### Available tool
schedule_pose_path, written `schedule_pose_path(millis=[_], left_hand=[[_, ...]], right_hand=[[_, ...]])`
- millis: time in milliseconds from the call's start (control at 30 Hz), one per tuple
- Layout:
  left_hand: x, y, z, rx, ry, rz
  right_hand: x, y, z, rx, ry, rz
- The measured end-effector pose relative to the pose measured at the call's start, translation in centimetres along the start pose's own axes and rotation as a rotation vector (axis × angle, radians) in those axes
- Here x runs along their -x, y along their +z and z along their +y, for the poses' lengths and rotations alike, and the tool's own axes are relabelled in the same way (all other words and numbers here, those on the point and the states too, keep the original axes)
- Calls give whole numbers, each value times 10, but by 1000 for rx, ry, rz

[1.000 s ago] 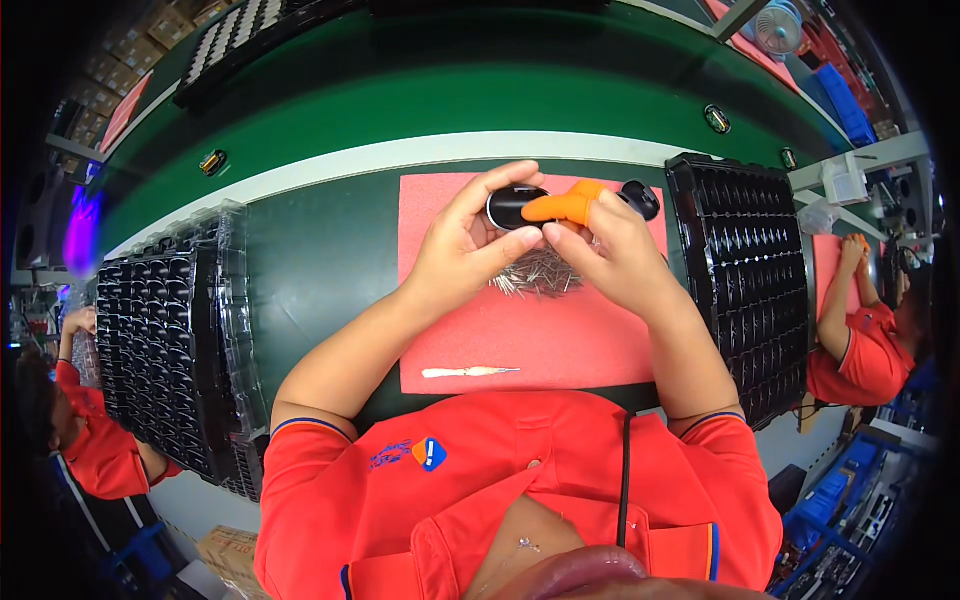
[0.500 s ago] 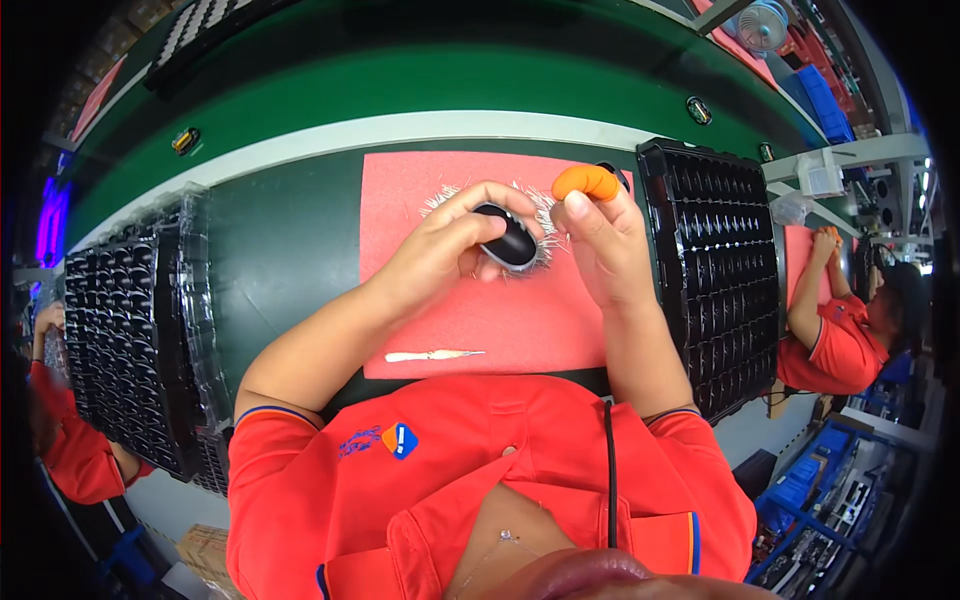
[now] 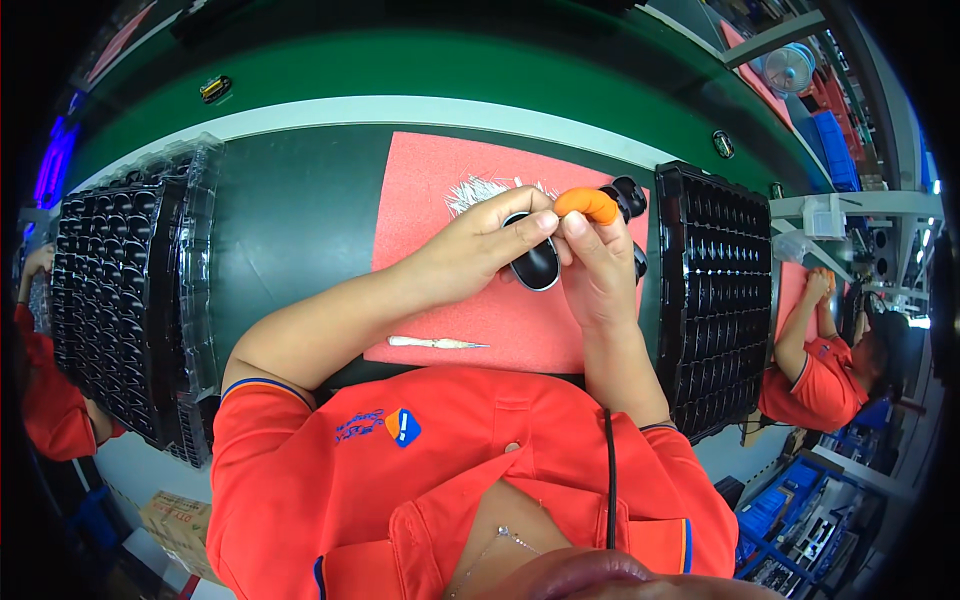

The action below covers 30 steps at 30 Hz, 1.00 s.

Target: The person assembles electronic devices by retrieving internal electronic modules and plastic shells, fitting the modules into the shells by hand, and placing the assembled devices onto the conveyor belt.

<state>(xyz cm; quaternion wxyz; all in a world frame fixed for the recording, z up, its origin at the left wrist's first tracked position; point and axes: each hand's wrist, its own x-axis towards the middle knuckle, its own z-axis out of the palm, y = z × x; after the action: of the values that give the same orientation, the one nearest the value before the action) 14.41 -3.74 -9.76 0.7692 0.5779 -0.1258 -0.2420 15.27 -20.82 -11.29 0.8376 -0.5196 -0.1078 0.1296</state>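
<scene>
My left hand (image 3: 485,245) grips a glossy black oval shell (image 3: 537,266) with a silver rim, its thumb along the upper edge. Close against it is my right hand (image 3: 602,275), thumb and index finger pinched together at the left fingertips. An orange finger cot (image 3: 587,204) covers that index finger. Whatever the pinch holds is too small or hidden to make out. Behind the hands, a pile of thin white slivers (image 3: 474,192) lies on the pink foam mat (image 3: 420,220). Nearer to me rests a slim pointed tool with a whitish handle (image 3: 435,343).
Black parts (image 3: 627,196) sit at the mat's right edge. Stacked black moulded trays stand right (image 3: 715,290) and left (image 3: 115,310). Across a pale rail (image 3: 420,108) runs a green belt (image 3: 440,60) carrying small parts. A co-worker (image 3: 825,375) sits at the right, another at the far left.
My two hands have come together, the left moving right with the black shell until its fingertips meet my right hand. The view has shifted, showing more black parts beside the right hand.
</scene>
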Motion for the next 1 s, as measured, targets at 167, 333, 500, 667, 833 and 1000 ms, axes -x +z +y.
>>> schedule_pose_path(millis=[167,333,500,667,833,1000], left_hand=[[-5,-4,-12,13,44,0],[-8,3,-14,141,126,45],[-8,0,-11,64,208,102],[-5,-1,-12,-120,263,162],[-5,-3,-13,-138,252,151],[-5,-5,-6,-136,152,71]], right_hand=[[2,1,5,28,-53,37],[5,5,-1,53,-68,64],[5,12,0,28,-165,105],[9,3,0,205,-104,84],[7,-3,-4,330,-157,46],[6,-5,-6,287,-128,47]])
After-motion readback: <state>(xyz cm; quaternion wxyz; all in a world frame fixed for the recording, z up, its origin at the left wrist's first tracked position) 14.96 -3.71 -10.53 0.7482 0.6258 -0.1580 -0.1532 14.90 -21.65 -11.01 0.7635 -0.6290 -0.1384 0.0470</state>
